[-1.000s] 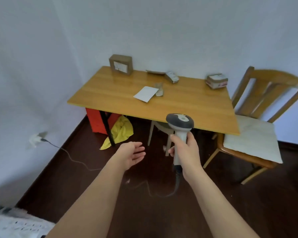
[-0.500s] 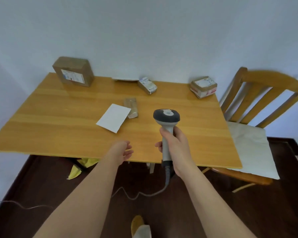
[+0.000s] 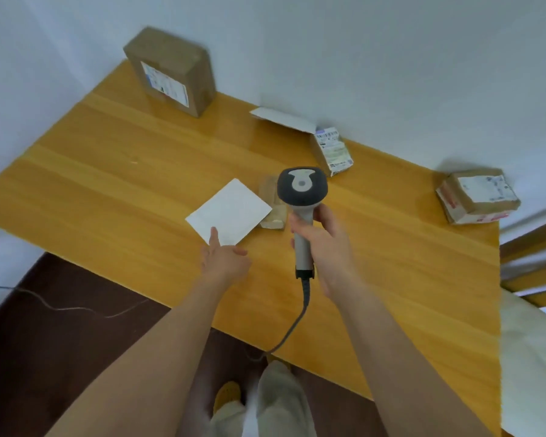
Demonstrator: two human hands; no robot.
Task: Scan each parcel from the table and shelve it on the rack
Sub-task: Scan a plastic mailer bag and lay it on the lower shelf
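Observation:
My right hand [image 3: 323, 244] grips the handle of a grey barcode scanner [image 3: 301, 190], held upright over the wooden table [image 3: 108, 171]. My left hand [image 3: 223, 258] reaches out, fingers extended, and touches the near corner of a flat white envelope parcel [image 3: 230, 211]. A small tan packet [image 3: 273, 205] lies just right of the envelope, partly hidden by the scanner head. A large brown box [image 3: 174, 70] stands at the back left. A small labelled parcel [image 3: 331, 151] and a flat white card parcel [image 3: 282, 119] lie near the wall. Another taped box [image 3: 478, 195] sits at the far right.
The scanner's cable [image 3: 292, 329] hangs over the table's front edge to the dark floor. A wooden chair with a white cushion [image 3: 530, 351] stands at the right. A white wall backs the table. Another thin cable [image 3: 60, 307] lies on the floor at left.
I have come closer to the table. My left hand has moved forward from the table's front edge onto the white envelope's corner. The scanner has travelled forward over the table.

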